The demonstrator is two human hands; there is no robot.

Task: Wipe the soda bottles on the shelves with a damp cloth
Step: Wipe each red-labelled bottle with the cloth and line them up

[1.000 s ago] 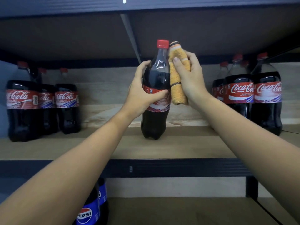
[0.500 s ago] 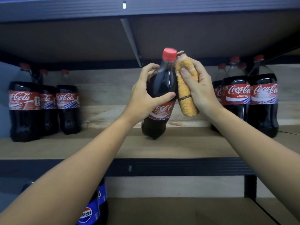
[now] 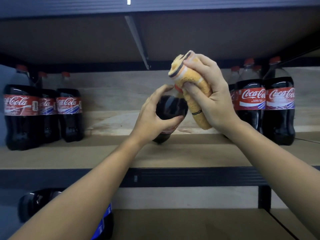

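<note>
Wooden shelf (image 3: 173, 156) lined with Coca-Cola bottles: left hand (image 3: 152, 116) grips 1 tilted Coca-Cola bottle (image 3: 170, 110) near mid-shelf while right hand (image 3: 213, 97) clutches a folded yellow cloth (image 3: 195, 94) over its cap; steadying the base should prevent slipping.

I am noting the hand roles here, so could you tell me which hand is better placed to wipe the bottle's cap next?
Right: the right hand already grips the cloth against the tilted bottle that the left hand holds.
</note>
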